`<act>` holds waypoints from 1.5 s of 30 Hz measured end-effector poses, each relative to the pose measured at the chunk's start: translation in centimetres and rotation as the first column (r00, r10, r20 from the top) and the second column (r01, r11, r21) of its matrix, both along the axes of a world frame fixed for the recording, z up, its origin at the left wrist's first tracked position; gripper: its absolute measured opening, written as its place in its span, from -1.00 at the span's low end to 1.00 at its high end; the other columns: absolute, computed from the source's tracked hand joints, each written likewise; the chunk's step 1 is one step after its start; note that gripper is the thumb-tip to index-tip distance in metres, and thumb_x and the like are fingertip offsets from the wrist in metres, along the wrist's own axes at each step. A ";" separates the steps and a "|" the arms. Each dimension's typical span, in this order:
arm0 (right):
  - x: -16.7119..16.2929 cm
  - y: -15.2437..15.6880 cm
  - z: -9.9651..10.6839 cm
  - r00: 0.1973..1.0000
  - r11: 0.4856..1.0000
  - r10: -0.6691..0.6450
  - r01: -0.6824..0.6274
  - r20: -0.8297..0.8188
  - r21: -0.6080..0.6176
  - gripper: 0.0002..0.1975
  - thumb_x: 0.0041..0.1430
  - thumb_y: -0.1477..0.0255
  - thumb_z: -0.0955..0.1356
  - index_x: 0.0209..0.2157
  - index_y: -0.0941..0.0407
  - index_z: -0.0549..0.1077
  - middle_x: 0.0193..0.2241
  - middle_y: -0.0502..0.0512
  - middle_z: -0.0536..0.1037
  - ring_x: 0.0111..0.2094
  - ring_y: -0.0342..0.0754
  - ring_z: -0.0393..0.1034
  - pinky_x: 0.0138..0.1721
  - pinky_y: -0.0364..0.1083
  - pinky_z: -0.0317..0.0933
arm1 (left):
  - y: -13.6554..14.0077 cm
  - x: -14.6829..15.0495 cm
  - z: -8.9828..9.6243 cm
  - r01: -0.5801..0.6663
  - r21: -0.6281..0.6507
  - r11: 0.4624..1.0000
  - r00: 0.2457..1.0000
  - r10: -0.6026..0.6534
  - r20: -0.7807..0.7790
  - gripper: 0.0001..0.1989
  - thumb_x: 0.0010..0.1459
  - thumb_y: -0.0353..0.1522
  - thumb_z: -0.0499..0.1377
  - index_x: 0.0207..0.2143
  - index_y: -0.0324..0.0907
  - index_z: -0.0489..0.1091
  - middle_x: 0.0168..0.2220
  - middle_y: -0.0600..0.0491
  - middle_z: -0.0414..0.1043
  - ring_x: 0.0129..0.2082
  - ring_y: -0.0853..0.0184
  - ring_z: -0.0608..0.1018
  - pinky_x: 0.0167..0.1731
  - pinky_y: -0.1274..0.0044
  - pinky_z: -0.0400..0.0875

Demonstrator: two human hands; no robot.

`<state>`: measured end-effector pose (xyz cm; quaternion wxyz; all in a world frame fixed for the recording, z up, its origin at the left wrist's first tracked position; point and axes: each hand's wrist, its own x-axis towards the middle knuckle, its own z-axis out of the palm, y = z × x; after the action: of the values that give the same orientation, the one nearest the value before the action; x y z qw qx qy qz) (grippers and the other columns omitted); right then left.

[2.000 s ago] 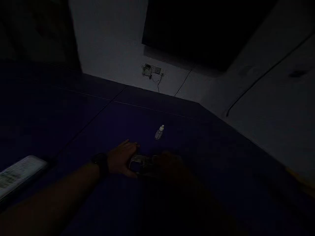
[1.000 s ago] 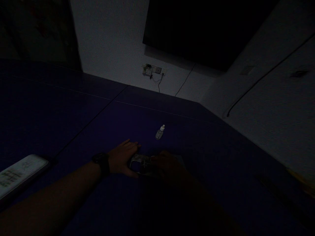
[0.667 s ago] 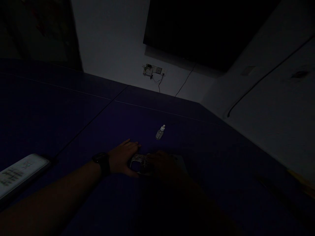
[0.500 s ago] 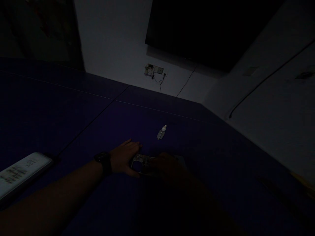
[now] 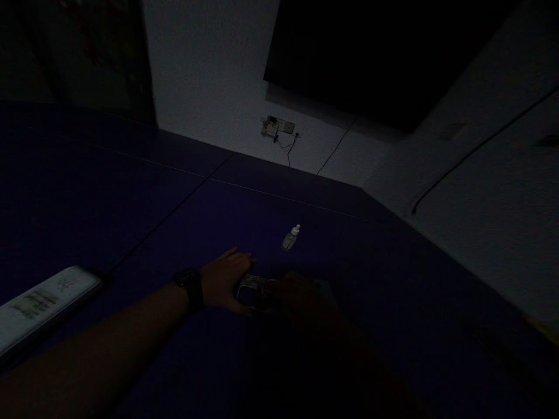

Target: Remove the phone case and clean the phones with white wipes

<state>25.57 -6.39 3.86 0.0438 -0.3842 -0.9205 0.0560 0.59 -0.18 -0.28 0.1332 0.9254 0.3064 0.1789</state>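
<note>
The room is very dark. My left hand (image 5: 225, 279), with a black watch on its wrist, rests on the blue surface, its thumb and fingers around the near end of a phone case (image 5: 247, 285) with a large cutout. My right hand (image 5: 297, 294) lies over the other end of the case, fingers bent and pressed together; whatever they hold is lost in shadow. A pale flat edge (image 5: 324, 286) shows just past the right hand. Beyond my hands a small clear bottle (image 5: 289, 240) with a white cap lies on the surface.
A white box-like thing (image 5: 48, 302) with printing is at the left, with a dark line running back from it. At the back, a wall socket (image 5: 279, 126) with cords sits under a large black screen (image 5: 375, 52). Something yellow (image 5: 541, 329) is at the right edge.
The whole view has shifted slightly, so everything sits a little further right. Both hands stay on the phone case; the picture is a bit dimmer.
</note>
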 end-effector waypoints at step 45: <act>-4.9 1.7 0.4 0.998 0.997 0.059 -0.060 0.035 0.042 -0.68 0.23 0.65 0.24 -0.07 0.16 0.52 -0.03 0.20 0.56 -0.15 0.00 0.38 -0.05 0.01 0.23 | 0.1 0.1 -0.5 0.006 -0.007 1.000 0.995 -0.006 0.096 -0.15 -0.16 0.14 0.37 0.03 -0.17 0.24 0.18 -0.28 0.35 0.21 -0.12 0.40 0.28 -0.04 0.02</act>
<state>20.71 -4.71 4.29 0.0349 -0.3564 -0.9332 0.0308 0.66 -0.05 -0.74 0.1515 0.9162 0.2974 0.2219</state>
